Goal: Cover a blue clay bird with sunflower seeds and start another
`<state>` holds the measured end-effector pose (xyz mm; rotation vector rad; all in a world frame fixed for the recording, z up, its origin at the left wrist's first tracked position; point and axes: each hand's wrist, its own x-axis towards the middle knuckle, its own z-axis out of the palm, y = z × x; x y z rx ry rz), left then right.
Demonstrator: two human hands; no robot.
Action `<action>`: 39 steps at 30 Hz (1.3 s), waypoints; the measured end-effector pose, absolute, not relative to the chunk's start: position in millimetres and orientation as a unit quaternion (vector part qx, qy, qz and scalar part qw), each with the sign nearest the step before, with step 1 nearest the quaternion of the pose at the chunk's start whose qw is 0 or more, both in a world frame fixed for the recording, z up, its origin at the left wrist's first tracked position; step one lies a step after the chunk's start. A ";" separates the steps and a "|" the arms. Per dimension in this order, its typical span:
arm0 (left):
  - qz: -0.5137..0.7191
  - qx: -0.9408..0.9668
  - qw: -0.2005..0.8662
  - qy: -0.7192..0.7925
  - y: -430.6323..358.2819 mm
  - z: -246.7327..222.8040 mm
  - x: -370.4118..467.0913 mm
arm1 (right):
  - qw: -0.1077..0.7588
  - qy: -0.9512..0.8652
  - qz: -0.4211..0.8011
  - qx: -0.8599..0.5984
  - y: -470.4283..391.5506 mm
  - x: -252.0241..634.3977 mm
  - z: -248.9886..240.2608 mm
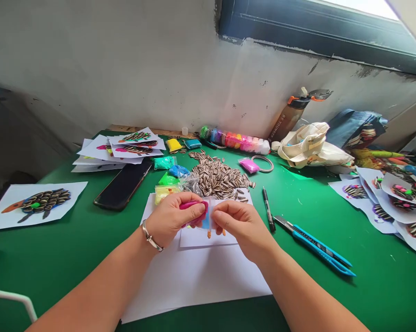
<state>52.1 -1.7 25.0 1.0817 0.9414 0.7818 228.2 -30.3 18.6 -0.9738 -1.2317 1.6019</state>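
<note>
My left hand (175,214) is closed around a small clear bag of magenta clay (195,210), thumb on top. Fingers of my right hand (237,221) pinch the bag's clear edge at its right side. Below both hands lie white paper sheets (197,281), with a smaller white card (190,240) on top; orange marks show on it, the rest being hidden by my hands. Just beyond is a heap of striped sunflower seeds (216,175). Bags of yellow clay (161,192), green clay (168,179) and blue clay (178,171) sit left of the heap.
A phone (124,184) and stacked seed pictures (125,150) are at left. To the right lie a pen (268,210), a blue utility knife (318,249) and more seed pictures (394,203). A cloth bag (304,145) and a brown bottle (289,117) stand by the wall.
</note>
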 end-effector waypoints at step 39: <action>0.301 0.454 0.705 0.453 -8.3 27.6 57.8 | 0.353 -0.630 0.524 -0.452 -31.8 233.6 19.7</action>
